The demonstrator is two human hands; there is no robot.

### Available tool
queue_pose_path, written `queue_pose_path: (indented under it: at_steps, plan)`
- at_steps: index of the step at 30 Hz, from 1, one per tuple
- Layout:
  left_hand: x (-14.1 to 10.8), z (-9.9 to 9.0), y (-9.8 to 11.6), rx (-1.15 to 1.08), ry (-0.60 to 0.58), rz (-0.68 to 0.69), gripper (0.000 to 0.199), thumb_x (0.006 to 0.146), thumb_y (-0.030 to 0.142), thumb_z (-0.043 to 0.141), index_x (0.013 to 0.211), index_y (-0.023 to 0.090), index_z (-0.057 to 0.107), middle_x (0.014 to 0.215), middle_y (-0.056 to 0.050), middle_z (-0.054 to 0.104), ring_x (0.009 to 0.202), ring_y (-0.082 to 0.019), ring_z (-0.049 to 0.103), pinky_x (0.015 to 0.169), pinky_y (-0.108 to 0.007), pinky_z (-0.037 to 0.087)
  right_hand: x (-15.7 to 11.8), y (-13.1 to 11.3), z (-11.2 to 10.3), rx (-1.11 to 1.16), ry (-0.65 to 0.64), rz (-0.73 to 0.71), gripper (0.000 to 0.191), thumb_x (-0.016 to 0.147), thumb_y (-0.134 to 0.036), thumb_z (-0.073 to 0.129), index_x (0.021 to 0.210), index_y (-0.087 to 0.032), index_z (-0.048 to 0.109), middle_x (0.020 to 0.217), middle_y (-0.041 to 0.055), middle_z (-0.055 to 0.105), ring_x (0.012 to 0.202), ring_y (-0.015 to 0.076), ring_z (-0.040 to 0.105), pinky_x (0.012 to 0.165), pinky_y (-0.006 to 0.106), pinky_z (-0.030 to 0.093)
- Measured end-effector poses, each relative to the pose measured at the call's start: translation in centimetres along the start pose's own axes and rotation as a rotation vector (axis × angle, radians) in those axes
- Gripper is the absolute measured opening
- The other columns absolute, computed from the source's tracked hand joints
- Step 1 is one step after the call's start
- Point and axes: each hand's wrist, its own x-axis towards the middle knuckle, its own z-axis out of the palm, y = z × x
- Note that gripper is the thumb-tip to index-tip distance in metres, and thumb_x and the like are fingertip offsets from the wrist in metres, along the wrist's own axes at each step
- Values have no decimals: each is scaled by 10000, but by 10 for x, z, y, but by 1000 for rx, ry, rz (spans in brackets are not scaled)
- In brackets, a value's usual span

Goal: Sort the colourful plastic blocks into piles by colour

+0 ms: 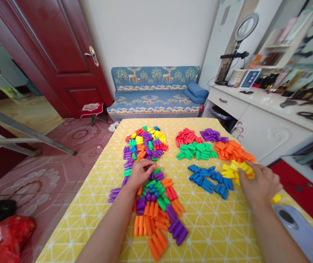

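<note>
My left hand (pixel 140 173) is above the mixed heap of plastic toy pieces (pixel 147 144) on the left of the table. Its thumb and fingers are curled together; whatever they hold, if anything, I cannot make out. Below it lie more mixed pieces, with orange ones (pixel 151 210) and purple ones (pixel 177 228) nearest me. My right hand (pixel 262 182) reaches over the yellow pieces (pixel 237 170), thumb and fingers apart around the pile's right edge. Beside that pile are blue pieces (pixel 209 179). A loose yellow piece (pixel 275 198) lies by my right wrist.
Sorted piles of red (pixel 187 137), green (pixel 197 151), purple (pixel 211 135) and orange pieces (pixel 233 150) stand farther back. A phone (pixel 296 230) lies at the right edge of the yellow tablecloth (pixel 91 219). Beyond are a blue sofa (pixel 156 96) and a white dresser (pixel 268 117).
</note>
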Motion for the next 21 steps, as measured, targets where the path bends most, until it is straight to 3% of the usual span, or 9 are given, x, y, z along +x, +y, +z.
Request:
queue_pose_path:
  at_steps: [6, 9, 13, 16, 21]
  plan:
    - [-1, 0, 1, -1, 20, -11, 129, 837, 210, 618, 867, 189, 741, 854, -42, 745, 779, -163, 669, 735, -282, 505, 0, -5, 4, 53, 162, -74, 348, 765, -426, 680, 1038, -214, 713, 1135, 154, 640, 1011, 384, 508, 729, 472, 320]
    - [-1, 0, 3, -1, 24, -19, 126, 832, 212, 627, 866, 189, 746, 844, -42, 747, 771, -164, 671, 720, -280, 501, -2, -24, 0, 140, 224, -168, 298, 788, -376, 667, 1014, -186, 711, 1164, 155, 630, 1056, 352, 525, 818, 477, 354]
    - [-1, 0, 4, -6, 24, -20, 126, 830, 210, 629, 865, 184, 748, 831, -43, 746, 764, -165, 670, 716, -279, 499, -16, -72, -8, 357, 73, -348, 214, 842, -271, 618, 1036, -218, 689, 1202, 94, 616, 1085, 273, 567, 950, 460, 376]
    - [-1, 0, 2, -4, 26, -19, 127, 829, 198, 625, 864, 181, 746, 838, -45, 744, 764, -164, 664, 717, -279, 496, -29, -100, -8, 461, -2, -413, 196, 840, -231, 621, 1024, -242, 688, 1199, 71, 618, 1078, 251, 578, 941, 440, 412]
    - [-2, 2, -2, -19, 7, -24, 135, 832, 201, 621, 883, 184, 745, 844, -46, 738, 757, -159, 654, 704, -272, 492, -38, -108, -6, 501, -29, -473, 171, 835, -192, 623, 981, -240, 698, 1157, 75, 634, 1053, 251, 587, 903, 442, 453]
